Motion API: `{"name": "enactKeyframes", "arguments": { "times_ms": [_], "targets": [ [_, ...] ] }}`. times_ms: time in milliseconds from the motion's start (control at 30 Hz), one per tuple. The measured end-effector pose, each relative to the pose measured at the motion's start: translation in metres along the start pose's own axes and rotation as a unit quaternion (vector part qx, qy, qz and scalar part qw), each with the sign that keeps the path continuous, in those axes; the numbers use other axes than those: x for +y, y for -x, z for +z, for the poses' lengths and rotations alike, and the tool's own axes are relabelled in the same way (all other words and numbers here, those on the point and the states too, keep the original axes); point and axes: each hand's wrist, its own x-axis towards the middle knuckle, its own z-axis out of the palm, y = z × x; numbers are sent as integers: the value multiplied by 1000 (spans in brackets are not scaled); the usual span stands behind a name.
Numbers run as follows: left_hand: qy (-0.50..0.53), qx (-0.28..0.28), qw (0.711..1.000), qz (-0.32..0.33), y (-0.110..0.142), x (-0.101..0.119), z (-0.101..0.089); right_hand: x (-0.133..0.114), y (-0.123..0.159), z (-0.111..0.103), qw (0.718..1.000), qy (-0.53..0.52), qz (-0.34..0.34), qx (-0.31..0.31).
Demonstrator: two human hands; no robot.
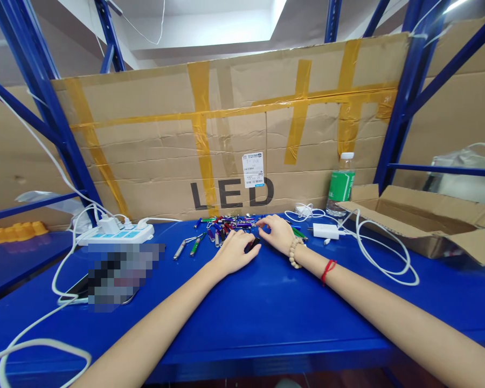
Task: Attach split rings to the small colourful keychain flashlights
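A heap of small shiny metal tubes (242, 222) in red, blue, purple, green and silver lies against the cardboard. In front of it, my left hand (233, 252) is closed on a small dark red tube (250, 246), which shows between thumb and fingers. At the heap's right side, my right hand (278, 233) has its fingers curved and thumb apart from the index finger; nothing shows between them. A silver tube (180, 249) and a green tube (195, 246), each with a thin strap or clip, lie left of the heap. Green tubes (299, 234) peek out behind my right hand.
Taped cardboard (157, 161) walls off the back of the blue shelf (242, 323). Left are a power strip (135, 234), white cables and a blurred-out patch. Right stand a bottle (341, 186), a white charger (325, 231) with coiled cable and an open carton (420, 231).
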Motion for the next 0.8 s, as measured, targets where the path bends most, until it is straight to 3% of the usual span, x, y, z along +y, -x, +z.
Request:
{"name": "enactKeyframes", "arguments": {
  "times_ms": [200,400,800],
  "targets": [
    [-44,27,996,-71,-1,-9,1,-13,4,1,985,-127,-79,86],
    [-55,44,990,-123,-1,-12,3,-26,8,-1,975,-169,-127,68],
    [-65,35,990,-121,0,-12,4,-24,8,2,977,-174,-112,55]
  ]
}}
